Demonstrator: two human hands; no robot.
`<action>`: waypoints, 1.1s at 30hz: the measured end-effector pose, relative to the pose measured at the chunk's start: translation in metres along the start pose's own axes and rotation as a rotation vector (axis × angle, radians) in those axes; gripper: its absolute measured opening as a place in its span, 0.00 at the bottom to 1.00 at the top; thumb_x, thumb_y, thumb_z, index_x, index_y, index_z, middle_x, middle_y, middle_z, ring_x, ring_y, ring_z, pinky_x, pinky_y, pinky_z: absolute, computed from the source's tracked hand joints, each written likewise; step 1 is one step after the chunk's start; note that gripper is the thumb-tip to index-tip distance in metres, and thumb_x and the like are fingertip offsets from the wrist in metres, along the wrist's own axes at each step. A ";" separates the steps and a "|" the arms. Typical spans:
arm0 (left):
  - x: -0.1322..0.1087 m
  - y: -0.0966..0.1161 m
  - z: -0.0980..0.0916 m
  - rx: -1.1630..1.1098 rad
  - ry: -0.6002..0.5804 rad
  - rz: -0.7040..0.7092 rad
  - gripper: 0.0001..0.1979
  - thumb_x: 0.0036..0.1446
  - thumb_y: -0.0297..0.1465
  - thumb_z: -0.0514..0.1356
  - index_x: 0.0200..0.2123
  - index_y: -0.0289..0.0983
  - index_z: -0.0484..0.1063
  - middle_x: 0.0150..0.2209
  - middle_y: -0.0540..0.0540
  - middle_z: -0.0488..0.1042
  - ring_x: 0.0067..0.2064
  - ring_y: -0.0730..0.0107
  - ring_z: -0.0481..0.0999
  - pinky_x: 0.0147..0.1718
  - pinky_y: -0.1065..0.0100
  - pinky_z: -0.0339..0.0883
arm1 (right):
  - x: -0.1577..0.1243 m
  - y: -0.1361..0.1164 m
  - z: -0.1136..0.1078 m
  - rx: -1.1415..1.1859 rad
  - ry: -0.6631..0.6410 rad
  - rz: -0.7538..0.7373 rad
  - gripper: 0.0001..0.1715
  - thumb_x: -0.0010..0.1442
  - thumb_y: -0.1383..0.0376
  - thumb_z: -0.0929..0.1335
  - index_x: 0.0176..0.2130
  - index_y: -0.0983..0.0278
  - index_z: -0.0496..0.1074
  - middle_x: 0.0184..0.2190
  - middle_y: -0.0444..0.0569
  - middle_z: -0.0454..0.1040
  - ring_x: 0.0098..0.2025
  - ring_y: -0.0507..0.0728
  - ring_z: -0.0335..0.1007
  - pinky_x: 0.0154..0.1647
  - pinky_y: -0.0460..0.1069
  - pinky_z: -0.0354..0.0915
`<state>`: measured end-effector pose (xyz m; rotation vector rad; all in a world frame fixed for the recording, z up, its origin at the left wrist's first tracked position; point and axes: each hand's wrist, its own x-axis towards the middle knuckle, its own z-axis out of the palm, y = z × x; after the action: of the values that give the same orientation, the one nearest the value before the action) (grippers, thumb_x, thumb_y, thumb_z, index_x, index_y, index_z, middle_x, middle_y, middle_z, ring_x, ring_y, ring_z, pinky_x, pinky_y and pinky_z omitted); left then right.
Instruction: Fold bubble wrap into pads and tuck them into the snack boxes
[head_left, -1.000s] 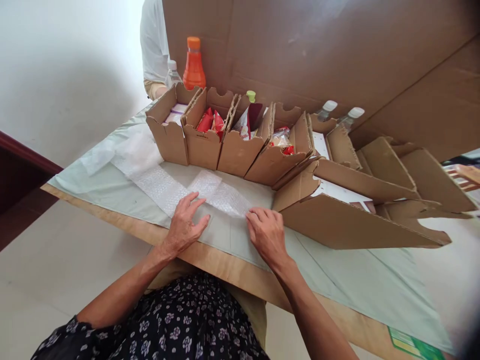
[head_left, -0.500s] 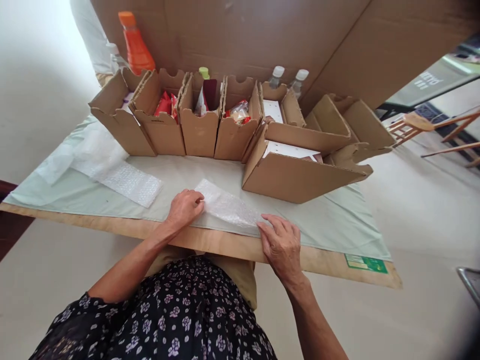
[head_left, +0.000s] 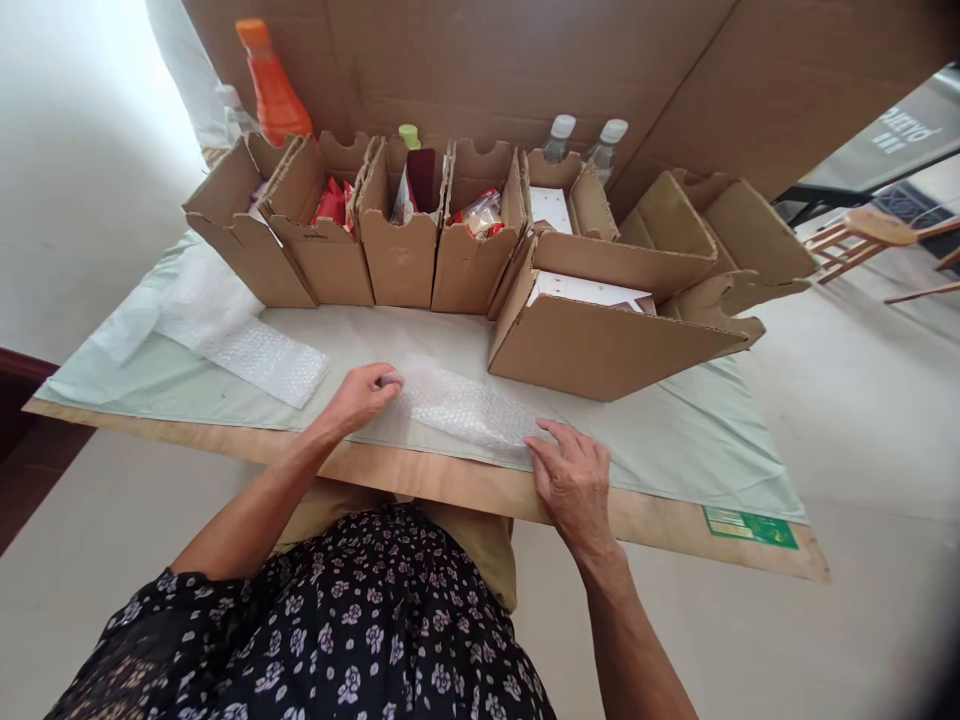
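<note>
Pinching here, our left hand is clamped on one end of the clear plastic bubble-wrap strip lying on the pale green cloth-covered surface; our right hand touches the other end, grip unclear. It looks light, floppy, slippery; we'd hold both ends.

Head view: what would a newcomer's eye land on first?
Probably the orange bottle at the back left, the brightest thing there, behind the cardboard bins lined up across the table. Next, the strip of bubble wrap at the front middle, its ends at the left hand and right hand. Then the black floral clothing, bottom centre.
</note>
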<state>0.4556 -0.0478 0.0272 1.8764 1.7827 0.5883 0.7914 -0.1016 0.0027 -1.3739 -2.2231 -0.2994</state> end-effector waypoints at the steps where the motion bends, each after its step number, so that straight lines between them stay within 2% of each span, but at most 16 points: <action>1: 0.000 -0.003 -0.007 -0.051 0.012 -0.025 0.13 0.61 0.35 0.53 0.37 0.36 0.76 0.33 0.47 0.78 0.33 0.67 0.77 0.34 0.67 0.75 | 0.001 0.003 -0.003 -0.005 0.017 0.018 0.11 0.68 0.71 0.66 0.40 0.60 0.78 0.51 0.52 0.81 0.52 0.61 0.74 0.53 0.56 0.60; 4: -0.001 -0.013 -0.018 -0.121 0.065 -0.176 0.15 0.60 0.38 0.53 0.38 0.36 0.75 0.33 0.46 0.78 0.31 0.66 0.77 0.31 0.67 0.74 | 0.003 0.011 -0.007 -0.037 0.030 0.063 0.11 0.68 0.71 0.66 0.41 0.60 0.78 0.52 0.53 0.81 0.54 0.62 0.73 0.54 0.57 0.59; 8: -0.012 -0.024 -0.016 0.013 0.080 -0.298 0.12 0.53 0.34 0.58 0.39 0.37 0.76 0.28 0.46 0.77 0.33 0.59 0.77 0.36 0.62 0.72 | -0.006 0.023 0.004 -0.075 -0.063 0.061 0.14 0.65 0.73 0.66 0.40 0.60 0.80 0.50 0.53 0.81 0.53 0.63 0.74 0.52 0.57 0.60; 10: -0.024 -0.026 -0.015 0.150 0.073 -0.314 0.18 0.54 0.33 0.60 0.48 0.37 0.76 0.29 0.46 0.78 0.35 0.55 0.79 0.39 0.59 0.72 | -0.013 0.030 0.006 -0.096 -0.124 0.096 0.17 0.63 0.75 0.65 0.42 0.60 0.81 0.53 0.54 0.80 0.53 0.64 0.73 0.51 0.58 0.61; 13: -0.041 -0.022 -0.022 0.368 0.107 -0.301 0.28 0.60 0.37 0.60 0.62 0.37 0.68 0.36 0.42 0.81 0.40 0.50 0.81 0.42 0.56 0.73 | -0.017 0.037 -0.003 -0.142 -0.151 0.226 0.21 0.62 0.73 0.64 0.48 0.62 0.81 0.60 0.59 0.75 0.55 0.68 0.72 0.52 0.62 0.63; 15: -0.046 -0.014 -0.026 0.411 0.171 -0.231 0.29 0.62 0.39 0.60 0.64 0.36 0.66 0.42 0.40 0.81 0.44 0.48 0.81 0.44 0.54 0.74 | -0.007 0.031 -0.010 -0.140 -0.132 0.282 0.19 0.66 0.68 0.64 0.50 0.63 0.80 0.62 0.62 0.73 0.55 0.69 0.72 0.52 0.63 0.64; 18: -0.037 0.002 -0.019 0.374 0.209 0.010 0.23 0.65 0.36 0.57 0.61 0.36 0.70 0.51 0.36 0.80 0.53 0.48 0.78 0.53 0.52 0.73 | 0.028 -0.006 -0.004 -0.043 -0.156 0.221 0.20 0.70 0.65 0.62 0.54 0.64 0.78 0.64 0.61 0.72 0.60 0.69 0.70 0.55 0.63 0.64; 21: -0.017 0.012 0.008 0.346 0.091 0.253 0.22 0.67 0.32 0.55 0.62 0.36 0.70 0.64 0.33 0.73 0.66 0.45 0.70 0.64 0.47 0.64 | 0.068 -0.055 0.025 0.105 -0.309 0.055 0.24 0.71 0.66 0.61 0.62 0.63 0.73 0.68 0.59 0.68 0.67 0.66 0.65 0.62 0.62 0.62; 23: -0.007 0.011 0.029 0.383 -0.018 0.292 0.24 0.67 0.32 0.56 0.64 0.36 0.68 0.69 0.32 0.67 0.71 0.41 0.63 0.68 0.40 0.56 | 0.077 -0.069 0.046 0.175 -0.428 -0.013 0.26 0.71 0.64 0.63 0.66 0.63 0.69 0.70 0.59 0.65 0.70 0.65 0.61 0.65 0.61 0.61; 24: -0.004 0.007 0.037 0.406 -0.058 0.285 0.25 0.67 0.34 0.56 0.65 0.37 0.67 0.70 0.33 0.65 0.73 0.40 0.60 0.69 0.38 0.53 | 0.073 -0.067 0.052 0.189 -0.467 -0.013 0.28 0.71 0.62 0.63 0.67 0.63 0.68 0.71 0.58 0.64 0.71 0.65 0.59 0.67 0.61 0.59; 26: -0.003 -0.003 0.048 0.429 -0.089 0.266 0.26 0.68 0.36 0.56 0.67 0.39 0.65 0.72 0.35 0.62 0.74 0.40 0.57 0.70 0.36 0.48 | 0.048 -0.043 0.054 0.163 -0.486 0.060 0.30 0.72 0.57 0.62 0.68 0.64 0.65 0.72 0.59 0.63 0.73 0.65 0.57 0.69 0.62 0.57; 30: -0.006 -0.017 0.053 0.414 -0.070 0.275 0.26 0.68 0.38 0.55 0.68 0.43 0.63 0.74 0.38 0.60 0.75 0.43 0.55 0.72 0.38 0.43 | -0.020 0.030 0.018 -0.054 -0.335 0.409 0.30 0.74 0.55 0.58 0.67 0.66 0.66 0.68 0.64 0.66 0.71 0.71 0.60 0.65 0.68 0.60; 32: -0.007 -0.015 0.053 0.396 -0.053 0.270 0.26 0.68 0.38 0.56 0.68 0.42 0.63 0.74 0.37 0.59 0.75 0.42 0.55 0.72 0.37 0.43 | -0.028 0.040 0.001 -0.128 -0.247 0.513 0.29 0.73 0.55 0.59 0.65 0.66 0.69 0.67 0.66 0.68 0.69 0.73 0.61 0.63 0.70 0.61; 33: -0.007 -0.012 0.053 0.386 -0.034 0.268 0.27 0.68 0.38 0.56 0.68 0.41 0.63 0.74 0.36 0.58 0.75 0.42 0.55 0.72 0.37 0.43 | -0.022 0.034 -0.001 -0.126 -0.221 0.512 0.29 0.73 0.55 0.60 0.65 0.66 0.69 0.67 0.66 0.68 0.70 0.74 0.60 0.63 0.70 0.60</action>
<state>0.4781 -0.0568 -0.0216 2.3950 1.7278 0.3125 0.8300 -0.1033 -0.0103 -2.0660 -1.9465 -0.1083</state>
